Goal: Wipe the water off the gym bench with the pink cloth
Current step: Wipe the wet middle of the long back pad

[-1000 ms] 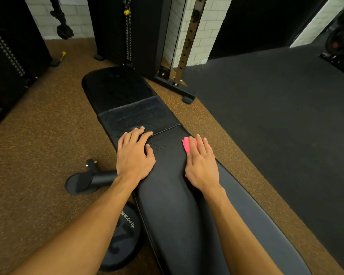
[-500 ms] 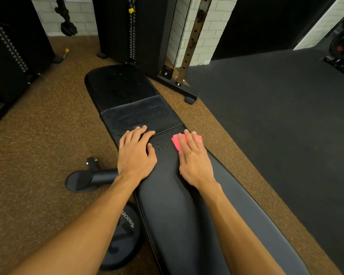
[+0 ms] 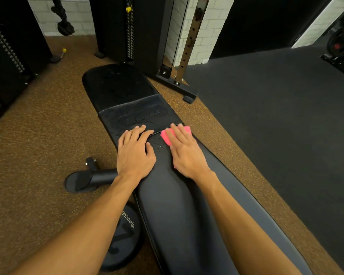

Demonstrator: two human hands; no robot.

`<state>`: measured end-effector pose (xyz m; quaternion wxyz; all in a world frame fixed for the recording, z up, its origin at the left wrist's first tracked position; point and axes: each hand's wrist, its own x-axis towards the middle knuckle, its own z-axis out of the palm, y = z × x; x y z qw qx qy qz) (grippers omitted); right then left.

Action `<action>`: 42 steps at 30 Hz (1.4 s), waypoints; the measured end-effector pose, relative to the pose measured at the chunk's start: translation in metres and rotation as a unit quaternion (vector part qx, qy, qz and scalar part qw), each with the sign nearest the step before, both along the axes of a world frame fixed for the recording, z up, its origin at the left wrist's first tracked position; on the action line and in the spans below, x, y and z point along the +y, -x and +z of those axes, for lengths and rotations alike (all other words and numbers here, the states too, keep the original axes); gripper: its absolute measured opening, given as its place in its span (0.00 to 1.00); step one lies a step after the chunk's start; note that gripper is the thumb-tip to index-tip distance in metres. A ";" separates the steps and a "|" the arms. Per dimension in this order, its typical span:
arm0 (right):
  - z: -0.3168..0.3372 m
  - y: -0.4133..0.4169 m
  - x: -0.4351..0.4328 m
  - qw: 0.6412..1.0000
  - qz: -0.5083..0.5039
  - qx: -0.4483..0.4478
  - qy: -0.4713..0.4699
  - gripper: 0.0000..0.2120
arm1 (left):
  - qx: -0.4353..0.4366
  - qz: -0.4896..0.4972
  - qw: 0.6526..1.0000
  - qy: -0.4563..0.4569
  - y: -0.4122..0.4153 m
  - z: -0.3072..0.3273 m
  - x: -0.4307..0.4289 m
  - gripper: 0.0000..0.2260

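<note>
- Since half a second earlier, the pink cloth (image 3: 165, 136) had slid slightly further up the bench (image 3: 177, 215) under the right hand (image 3: 187, 153), reaching the seam of the textured pad (image 3: 135, 116).
- The cloth lay flat on the black padding, mostly covered, with pink showing round the fingertips.
- The right fingers (image 3: 179, 135) were straight and close together, pressing the cloth down.
- Water droplets (image 3: 157, 144) beaded just left of the cloth, between the hands.
- The left hand (image 3: 134, 153) rested flat on the bench, fingers slightly spread, holding nothing.
- A weight plate (image 3: 123, 235) lay on the brown floor (image 3: 38, 155) left of the bench.
</note>
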<state>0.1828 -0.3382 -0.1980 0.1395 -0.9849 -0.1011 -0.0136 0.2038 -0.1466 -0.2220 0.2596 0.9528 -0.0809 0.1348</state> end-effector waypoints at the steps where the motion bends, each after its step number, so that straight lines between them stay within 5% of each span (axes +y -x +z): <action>1: -0.002 0.010 -0.006 1.000 0.025 -0.005 -0.001 0.26 | 0.000 0.000 1.000 0.002 0.001 -0.001 -0.001 0.20; 8: -0.001 -0.021 -0.002 0.983 -0.184 0.015 -0.022 0.26 | -0.002 0.000 1.000 0.007 0.000 0.001 0.000 0.20; 15: -0.010 0.014 -0.001 1.000 -0.022 -0.007 -0.015 0.26 | 0.005 -0.001 1.000 0.006 0.002 -0.001 0.000 0.20; 22: 0.007 -0.045 -0.003 0.976 -0.200 0.034 -0.080 0.24 | -0.003 -0.001 1.000 0.010 -0.001 0.003 0.000 0.20; 27: -0.004 -0.010 -0.005 0.990 -0.140 0.007 -0.027 0.24 | 0.006 0.000 1.000 0.005 0.002 0.000 0.000 0.20; 33: 0.000 -0.046 -0.018 0.980 -0.177 0.061 -0.064 0.25 | 0.005 0.004 1.000 0.006 -0.001 0.001 0.000 0.20; 42: -0.002 0.024 -0.073 0.963 -0.234 0.085 -0.103 0.21 | 0.002 0.002 1.000 -0.007 -0.002 0.000 0.003 0.20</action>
